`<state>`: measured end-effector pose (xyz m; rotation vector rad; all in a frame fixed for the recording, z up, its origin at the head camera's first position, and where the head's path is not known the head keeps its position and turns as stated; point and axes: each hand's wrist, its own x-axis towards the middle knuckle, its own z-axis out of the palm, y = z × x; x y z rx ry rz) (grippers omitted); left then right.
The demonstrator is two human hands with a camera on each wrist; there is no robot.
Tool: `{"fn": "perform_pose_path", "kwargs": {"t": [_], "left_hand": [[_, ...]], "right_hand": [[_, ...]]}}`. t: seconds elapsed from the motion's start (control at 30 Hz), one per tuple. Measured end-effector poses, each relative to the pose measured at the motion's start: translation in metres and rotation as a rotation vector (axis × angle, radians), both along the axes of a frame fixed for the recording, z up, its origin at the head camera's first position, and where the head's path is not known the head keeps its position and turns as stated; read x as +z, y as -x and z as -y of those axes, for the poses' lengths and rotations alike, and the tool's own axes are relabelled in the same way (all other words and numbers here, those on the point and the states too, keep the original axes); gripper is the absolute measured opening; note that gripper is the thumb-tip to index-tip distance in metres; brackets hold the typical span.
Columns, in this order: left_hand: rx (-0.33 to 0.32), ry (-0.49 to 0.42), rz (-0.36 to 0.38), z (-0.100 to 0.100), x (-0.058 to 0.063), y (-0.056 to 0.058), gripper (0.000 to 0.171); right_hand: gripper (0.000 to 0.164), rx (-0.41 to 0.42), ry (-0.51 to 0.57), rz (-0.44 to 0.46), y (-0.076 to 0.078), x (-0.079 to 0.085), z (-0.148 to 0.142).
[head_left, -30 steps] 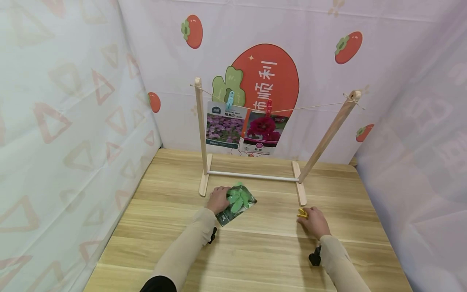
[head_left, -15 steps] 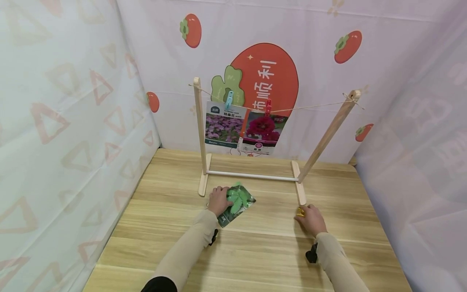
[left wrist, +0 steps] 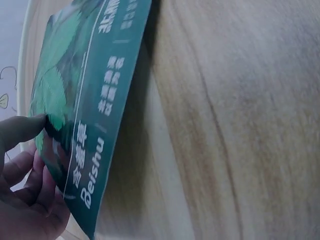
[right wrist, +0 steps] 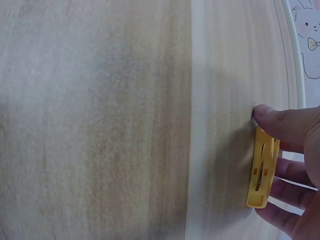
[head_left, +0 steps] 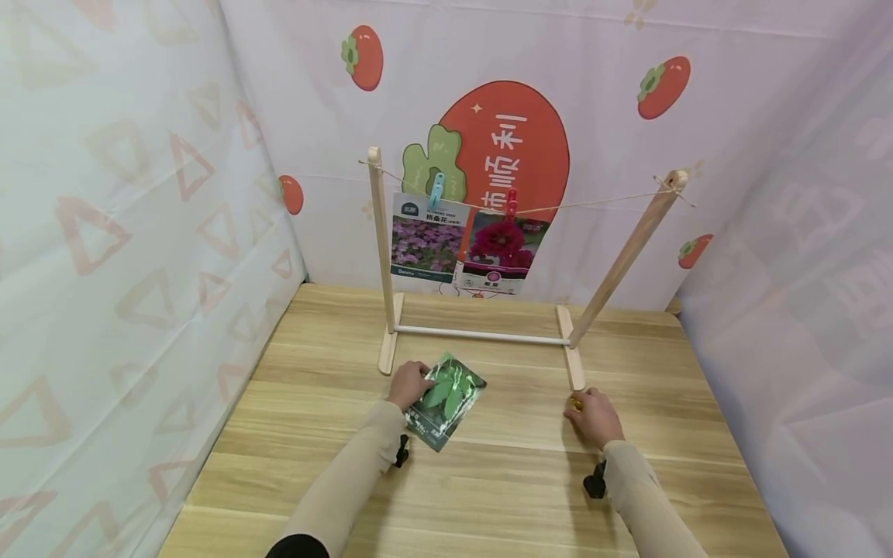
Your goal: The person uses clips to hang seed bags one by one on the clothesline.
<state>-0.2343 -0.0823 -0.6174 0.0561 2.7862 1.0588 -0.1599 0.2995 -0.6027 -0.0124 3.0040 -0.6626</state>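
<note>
My left hand point(head_left: 408, 384) pinches a green seed packet point(head_left: 446, 399) by its left edge, thumb on the leafy front and fingers behind. In the left wrist view the packet point(left wrist: 92, 100) is tilted, with its lower edge casting a shadow on the table. Over on the right, my right hand point(head_left: 596, 417) holds a yellow clothespin point(right wrist: 263, 167) between thumb and fingers, close by the foot of the wooden stand. Most of the clothespin is covered by the hand in the head view.
A wooden stand point(head_left: 624, 263) with a white crossbar point(head_left: 481, 335) stands at the back. From its string hang two flower seed packets, one purple point(head_left: 427, 242) under a blue clothespin point(head_left: 436, 191), one magenta point(head_left: 501, 252) under a red clothespin point(head_left: 512, 204). Printed cloth walls surround the wooden table point(head_left: 502, 488).
The left hand has drawn the packet slightly toward me and now grips its edge, showing more of the front. My right hand has shifted a little with the yellow clothespin, turning it mostly out of sight.
</note>
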Motion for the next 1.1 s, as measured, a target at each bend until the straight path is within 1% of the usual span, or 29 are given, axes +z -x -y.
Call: {"fn": "perform_pose_path", "kwargs": {"t": [0.2, 0.3, 0.43, 0.6, 0.77, 0.97, 1.1], "left_hand": [[0.001, -0.176, 0.136, 0.006, 0.008, -0.001, 0.021], [0.022, -0.271, 0.202, 0.008, 0.011, -0.003, 0.022], [0.062, -0.359, 0.272, 0.011, 0.014, -0.003, 0.025], [0.095, -0.395, 0.322, 0.013, 0.019, -0.005, 0.028], [0.113, -0.422, 0.337, 0.011, 0.025, -0.009, 0.028], [0.153, -0.46, 0.359, 0.01, 0.027, -0.009, 0.028], [0.167, -0.475, 0.36, 0.01, 0.026, -0.01, 0.026]], "right_hand": [[0.035, 0.007, -0.001, 0.031, 0.0, 0.003, -0.007], [0.037, 0.005, 0.007, 0.039, -0.001, 0.005, -0.009], [0.04, -0.002, 0.014, 0.047, -0.001, 0.006, -0.01], [0.042, -0.01, 0.015, 0.065, -0.001, 0.008, -0.009], [0.042, -0.031, 0.037, 0.076, 0.0, 0.013, -0.008], [0.039, -0.022, 0.039, 0.07, 0.0, 0.017, -0.007], [0.037, -0.01, 0.033, 0.051, 0.001, 0.017, -0.007]]}}
